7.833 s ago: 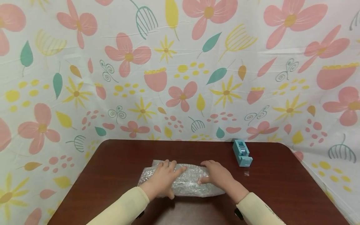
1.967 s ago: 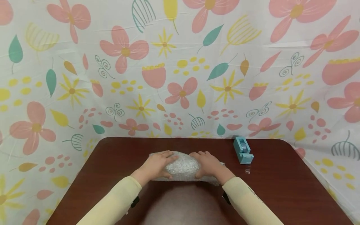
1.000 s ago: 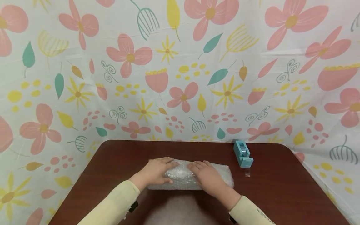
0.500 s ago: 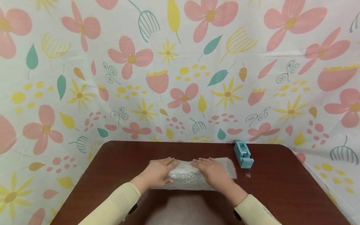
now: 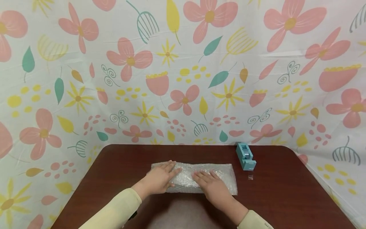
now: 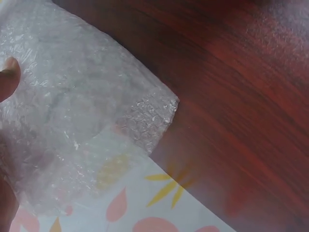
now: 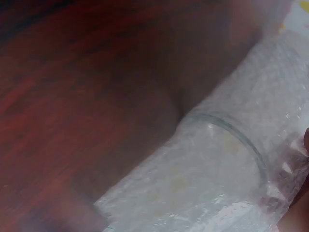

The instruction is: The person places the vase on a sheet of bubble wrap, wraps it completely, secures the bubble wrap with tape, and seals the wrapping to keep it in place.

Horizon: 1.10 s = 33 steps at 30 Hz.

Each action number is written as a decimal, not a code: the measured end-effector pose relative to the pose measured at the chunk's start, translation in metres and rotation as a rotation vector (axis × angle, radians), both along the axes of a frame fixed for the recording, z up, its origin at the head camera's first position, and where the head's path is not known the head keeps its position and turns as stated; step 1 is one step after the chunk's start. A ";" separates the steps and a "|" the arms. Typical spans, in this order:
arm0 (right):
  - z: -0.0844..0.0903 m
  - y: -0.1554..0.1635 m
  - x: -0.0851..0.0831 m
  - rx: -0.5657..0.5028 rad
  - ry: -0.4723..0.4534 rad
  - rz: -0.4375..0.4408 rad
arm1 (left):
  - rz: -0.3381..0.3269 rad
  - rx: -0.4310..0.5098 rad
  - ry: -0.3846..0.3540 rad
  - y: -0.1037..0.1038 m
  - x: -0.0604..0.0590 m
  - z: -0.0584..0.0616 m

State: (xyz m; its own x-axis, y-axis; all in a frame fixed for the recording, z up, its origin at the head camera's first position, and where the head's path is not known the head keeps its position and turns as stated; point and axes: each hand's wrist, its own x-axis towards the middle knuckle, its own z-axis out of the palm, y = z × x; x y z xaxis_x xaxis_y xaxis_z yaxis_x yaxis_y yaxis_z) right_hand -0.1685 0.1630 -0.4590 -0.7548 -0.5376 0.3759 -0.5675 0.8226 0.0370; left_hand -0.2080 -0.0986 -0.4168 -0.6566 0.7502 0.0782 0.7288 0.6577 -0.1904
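Note:
A clear bubble wrap bundle [image 5: 184,179] lies lengthwise on the dark wooden table. On its left end rests my left hand [image 5: 158,178], fingers spread over the top and thumb towards the middle. My right hand [image 5: 215,188] lies right of centre with nearly straight fingers on the wrap. Beyond that hand the wrap's right end spreads flat. Through the bubble wrap [image 7: 174,188] in the right wrist view a curved, glass-like rim [image 7: 241,137] shows; the rest of what is inside is hidden. In the left wrist view, a thumb [image 6: 9,79] touches the wrap.
A light blue tape dispenser [image 5: 248,164] stands on the table [image 5: 280,178] at the back right. A short piece of clear tape [image 5: 250,177] sticks to the tabletop in front of it. A flower-patterned cloth [image 5: 186,79] hangs behind and at both sides.
Two seconds ago both hands held the bundle bunched up, farther back. Now its right end lies spread flatter, and my right hand has drawn a little towards me over it. My left hand stays on the left end.

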 end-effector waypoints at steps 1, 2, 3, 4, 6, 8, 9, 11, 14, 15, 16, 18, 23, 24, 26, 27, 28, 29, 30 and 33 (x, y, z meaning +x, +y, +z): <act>-0.003 0.001 0.001 0.016 0.027 0.005 | 0.000 0.001 -0.004 0.000 0.000 -0.001; -0.005 0.002 0.002 0.030 0.056 0.012 | 0.001 0.003 -0.009 0.000 0.001 -0.001; -0.008 0.003 0.002 0.036 0.085 0.021 | 0.002 0.004 -0.010 0.000 0.001 -0.002; -0.010 0.004 0.002 0.036 0.109 0.028 | 0.002 0.002 -0.008 0.000 0.002 -0.003; -0.014 0.007 0.002 0.031 0.139 0.035 | -0.001 0.001 -0.004 -0.001 0.003 -0.005; -0.017 0.010 0.002 0.023 0.146 0.044 | -0.004 -0.002 -0.001 -0.001 0.004 -0.007; -0.018 0.011 0.001 0.018 0.138 0.046 | -0.007 -0.004 0.001 -0.002 0.005 -0.008; -0.019 0.013 0.000 0.012 0.110 0.044 | -0.010 -0.018 0.018 -0.002 0.005 -0.009; -0.017 0.013 -0.005 -0.010 0.060 0.037 | -0.003 -0.041 0.063 -0.002 0.004 -0.009; -0.016 0.012 -0.007 -0.017 0.045 0.035 | 0.001 -0.045 0.079 -0.002 0.003 -0.009; -0.014 0.012 -0.009 -0.021 0.032 0.036 | 0.005 -0.048 0.096 -0.002 0.002 -0.009; -0.012 0.012 -0.013 -0.022 0.010 0.042 | 0.016 -0.042 0.114 -0.002 0.002 -0.010; -0.009 0.014 -0.018 0.002 -0.065 0.057 | 0.043 -0.029 0.153 -0.001 0.001 -0.016; -0.009 0.014 -0.019 -0.003 -0.082 0.056 | 0.052 -0.033 0.159 -0.001 0.002 -0.017; -0.010 0.015 -0.020 -0.015 -0.103 0.055 | 0.064 -0.038 0.177 0.001 0.003 -0.018; -0.010 0.015 -0.021 -0.020 -0.112 0.057 | 0.072 -0.043 0.182 0.001 0.004 -0.019; -0.011 0.016 -0.022 -0.021 -0.114 0.060 | 0.080 -0.046 0.185 0.002 0.004 -0.019; -0.012 0.016 -0.023 -0.021 -0.112 0.064 | 0.083 -0.043 0.193 0.003 0.004 -0.019; -0.013 0.017 -0.024 -0.019 -0.104 0.067 | 0.087 -0.040 0.202 0.004 0.004 -0.020; -0.015 0.018 -0.027 0.009 -0.061 0.076 | 0.094 -0.022 0.235 0.006 0.004 -0.024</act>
